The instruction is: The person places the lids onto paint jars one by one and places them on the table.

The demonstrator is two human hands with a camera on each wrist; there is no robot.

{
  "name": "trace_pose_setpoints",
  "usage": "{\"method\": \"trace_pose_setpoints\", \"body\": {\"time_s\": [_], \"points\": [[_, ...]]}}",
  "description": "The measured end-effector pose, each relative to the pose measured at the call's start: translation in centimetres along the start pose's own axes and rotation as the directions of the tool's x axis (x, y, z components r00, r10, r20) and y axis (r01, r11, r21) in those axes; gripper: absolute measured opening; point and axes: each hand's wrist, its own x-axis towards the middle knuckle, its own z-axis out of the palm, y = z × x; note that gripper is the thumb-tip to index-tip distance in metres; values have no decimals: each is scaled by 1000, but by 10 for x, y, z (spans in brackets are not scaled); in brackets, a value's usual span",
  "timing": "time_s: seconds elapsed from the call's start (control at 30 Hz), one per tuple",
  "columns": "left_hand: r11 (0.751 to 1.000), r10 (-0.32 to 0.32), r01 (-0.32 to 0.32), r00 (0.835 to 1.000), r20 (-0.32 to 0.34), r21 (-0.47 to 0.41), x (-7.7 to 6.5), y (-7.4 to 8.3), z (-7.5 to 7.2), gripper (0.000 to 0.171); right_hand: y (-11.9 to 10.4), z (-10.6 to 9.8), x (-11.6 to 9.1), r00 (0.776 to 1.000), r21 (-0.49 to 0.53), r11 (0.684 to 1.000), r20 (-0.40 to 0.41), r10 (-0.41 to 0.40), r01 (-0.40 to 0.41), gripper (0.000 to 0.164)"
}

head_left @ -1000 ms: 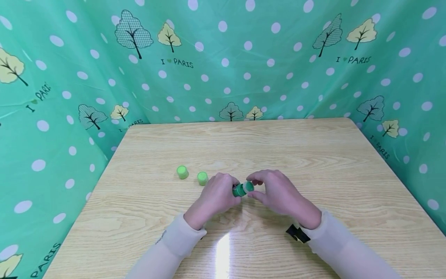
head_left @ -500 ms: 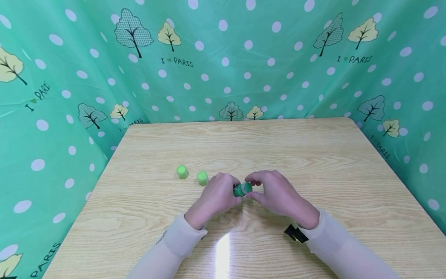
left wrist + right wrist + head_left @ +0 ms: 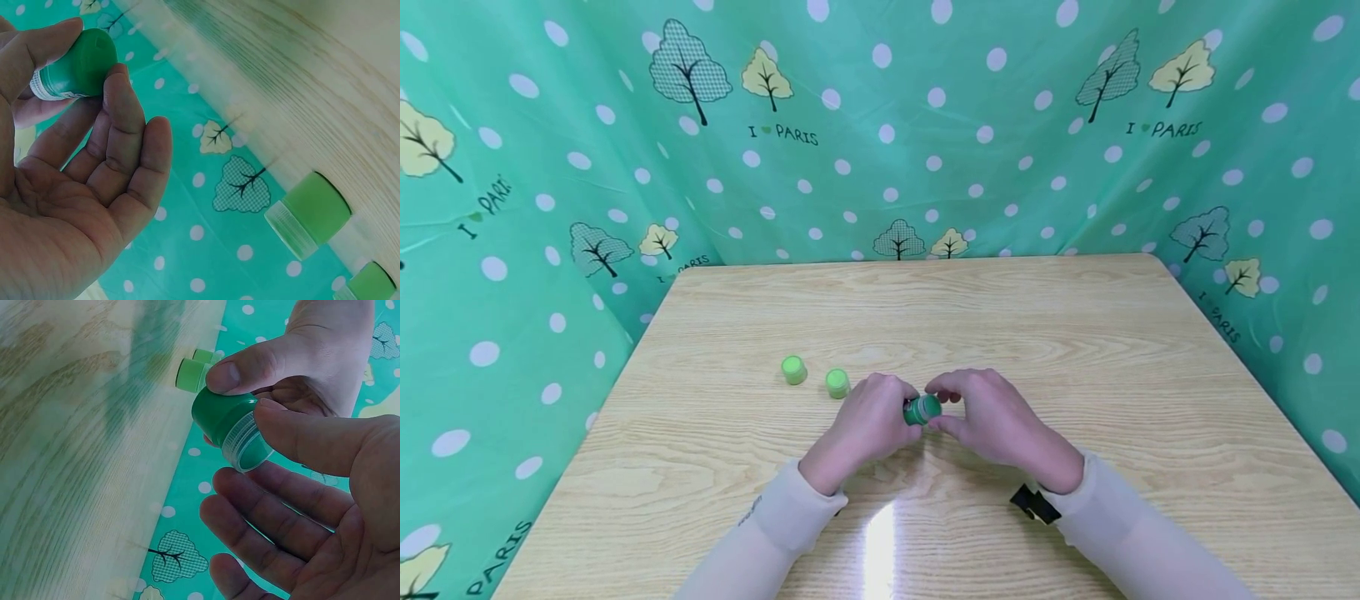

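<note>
A small dark green jar [image 3: 228, 415] with a clear ribbed lid [image 3: 247, 444] is held tilted above the table, lid end toward the right. My left hand [image 3: 872, 417] grips the green body between thumb and fingers, as the left wrist view shows on the jar [image 3: 84, 65]. My right hand [image 3: 1000, 421] has its thumb and fingertips curled about the lid, the thumb against its rim. How firmly they press is hard to tell. Two light green jars, one nearer [image 3: 837, 383] and one farther left [image 3: 793, 369], stand lid up beside my left hand.
The pale wooden table [image 3: 1000, 317] extends around both hands. A green dotted cloth [image 3: 887, 158] hangs behind it and along both sides. A black strap [image 3: 1035, 504] sits at my right wrist.
My right hand has shifted slightly left with the jar's lid end, which has turned a little. My left hand keeps its grip, and the two light green jars stay put.
</note>
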Motion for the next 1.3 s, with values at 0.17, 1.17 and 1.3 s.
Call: {"method": "trace_pose_setpoints", "body": {"time_s": [0.17,1.17,1.3], "points": [[1000,11,-11,1000,-2,-5,1,-1,1,28,1,2,1,1000,7,1000,5,-10,10,34],[1000,0,0,1000,8,9,2,0,1,27,4,4,1,999,-5,1000,37,15,-15,27],[1000,-5,5,1000,12,5,1,1,1,29,4,3,2,999,-11,999,45,31,-30,26]]}}
